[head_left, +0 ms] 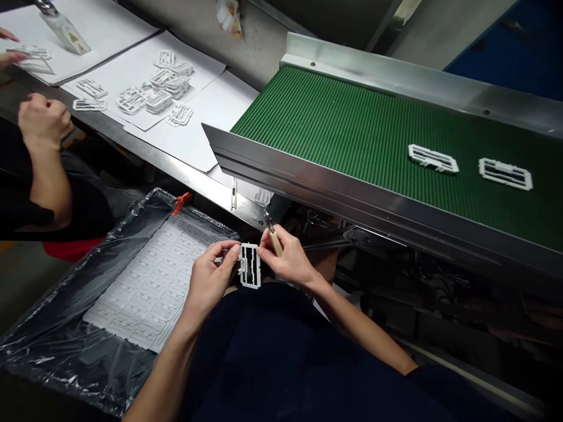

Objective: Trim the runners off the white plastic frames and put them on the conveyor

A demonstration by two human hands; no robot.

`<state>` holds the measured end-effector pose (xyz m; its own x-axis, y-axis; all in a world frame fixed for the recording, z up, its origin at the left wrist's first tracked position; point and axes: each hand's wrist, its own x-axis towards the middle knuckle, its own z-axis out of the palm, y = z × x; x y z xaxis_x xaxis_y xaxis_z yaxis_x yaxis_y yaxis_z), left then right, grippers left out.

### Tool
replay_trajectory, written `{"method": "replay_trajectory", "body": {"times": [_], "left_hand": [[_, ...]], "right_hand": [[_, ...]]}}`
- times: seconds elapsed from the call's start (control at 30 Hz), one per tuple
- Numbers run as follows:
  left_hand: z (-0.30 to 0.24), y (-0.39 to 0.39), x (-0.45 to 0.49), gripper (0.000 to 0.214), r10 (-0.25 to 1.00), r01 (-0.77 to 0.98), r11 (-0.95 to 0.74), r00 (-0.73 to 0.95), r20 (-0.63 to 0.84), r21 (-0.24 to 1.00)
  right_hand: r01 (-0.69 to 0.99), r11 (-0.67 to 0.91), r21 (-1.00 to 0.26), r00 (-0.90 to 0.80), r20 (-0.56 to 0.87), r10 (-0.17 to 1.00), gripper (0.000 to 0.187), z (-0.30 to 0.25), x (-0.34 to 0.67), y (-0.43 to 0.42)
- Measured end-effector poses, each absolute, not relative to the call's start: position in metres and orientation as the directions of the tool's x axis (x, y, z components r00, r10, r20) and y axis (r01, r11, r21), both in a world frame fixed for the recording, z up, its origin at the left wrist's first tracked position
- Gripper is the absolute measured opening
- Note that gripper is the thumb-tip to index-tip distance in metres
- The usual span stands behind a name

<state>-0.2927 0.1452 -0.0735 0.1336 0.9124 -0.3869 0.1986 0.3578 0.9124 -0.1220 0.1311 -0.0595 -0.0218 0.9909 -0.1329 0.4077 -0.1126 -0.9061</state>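
My left hand [212, 274] pinches a white plastic frame [257, 269] by its left edge, holding it upright in front of my dark shirt. The frame has long slots and a small clip on its left side. In my right hand [290, 257] is a small hand tool [275, 241] with a beige handle and a metal tip pointing up and away. The right fingertips also touch the frame's upper right edge. Whether the tool has a blade I cannot tell.
A green conveyor belt [334, 126] at right carries two white frames [433, 159]. Piles of frames [160, 88] lie on the paper-covered table [193, 143]. Left of me, a plastic-lined bin [57, 357] holds rows of frames [145, 281]. A co-worker's hand [44, 120] is at far left.
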Motion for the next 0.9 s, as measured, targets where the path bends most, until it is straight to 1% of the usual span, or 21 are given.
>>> {"method": "replay_trajectory", "body": {"times": [0.07, 0.17, 0.23, 0.3, 0.4, 0.5, 0.6, 0.67, 0.73, 0.8, 0.9], "left_hand": [[-0.069, 0.149, -0.295, 0.026, 0.928, 0.324, 0.246, 0.194, -0.319, 0.913], [-0.067, 0.152, -0.298, 0.022, 0.916, 0.358, 0.141, 0.307, -0.259, 0.923], [-0.068, 0.151, -0.302, 0.02, 0.885, 0.321, 0.158, 0.373, -0.278, 0.934], [-0.071, 0.146, -0.306, 0.02, 0.846, 0.279, 0.214, 0.427, -0.321, 0.936], [-0.074, 0.136, -0.31, 0.018, 0.785, 0.26, 0.289, 0.487, -0.383, 0.922], [-0.075, 0.125, -0.312, 0.017, 0.741, 0.257, 0.315, 0.534, -0.406, 0.914], [-0.071, 0.12, -0.311, 0.016, 0.75, 0.307, 0.253, 0.536, -0.386, 0.918], [-0.066, 0.12, -0.311, 0.016, 0.765, 0.373, 0.162, 0.537, -0.355, 0.914], [-0.062, 0.121, -0.312, 0.018, 0.769, 0.431, 0.072, 0.55, -0.325, 0.899], [-0.059, 0.124, -0.313, 0.02, 0.755, 0.476, 0.02, 0.569, -0.325, 0.879], [-0.055, 0.128, -0.315, 0.022, 0.71, 0.516, 0.004, 0.602, -0.366, 0.857]], "right_hand": [[0.477, -0.077, -0.875, -0.026, -0.102, 0.994, 0.011, -0.055, -0.127, 0.123], [0.523, -0.015, -0.852, -0.05, -0.048, 0.998, 0.013, -0.053, -0.134, 0.111], [0.528, 0.037, -0.848, -0.07, 0.0, 0.998, 0.015, -0.054, -0.137, 0.103], [0.531, 0.072, -0.844, -0.09, 0.028, 0.996, 0.017, -0.055, -0.139, 0.094], [0.535, 0.092, -0.839, -0.131, 0.025, 0.991, 0.019, -0.057, -0.139, 0.08], [0.528, 0.111, -0.842, -0.181, 0.016, 0.983, 0.02, -0.057, -0.138, 0.068], [0.502, 0.105, -0.859, -0.236, -0.019, 0.971, 0.02, -0.054, -0.135, 0.065], [0.486, 0.088, -0.87, -0.29, -0.065, 0.955, 0.016, -0.048, -0.129, 0.068], [0.509, 0.073, -0.858, -0.331, -0.116, 0.937, 0.014, -0.041, -0.118, 0.075], [0.6, 0.079, -0.796, -0.359, -0.179, 0.916, 0.023, -0.035, -0.102, 0.084], [0.783, 0.148, -0.604, -0.405, -0.314, 0.859, 0.037, -0.03, -0.079, 0.096]]}}
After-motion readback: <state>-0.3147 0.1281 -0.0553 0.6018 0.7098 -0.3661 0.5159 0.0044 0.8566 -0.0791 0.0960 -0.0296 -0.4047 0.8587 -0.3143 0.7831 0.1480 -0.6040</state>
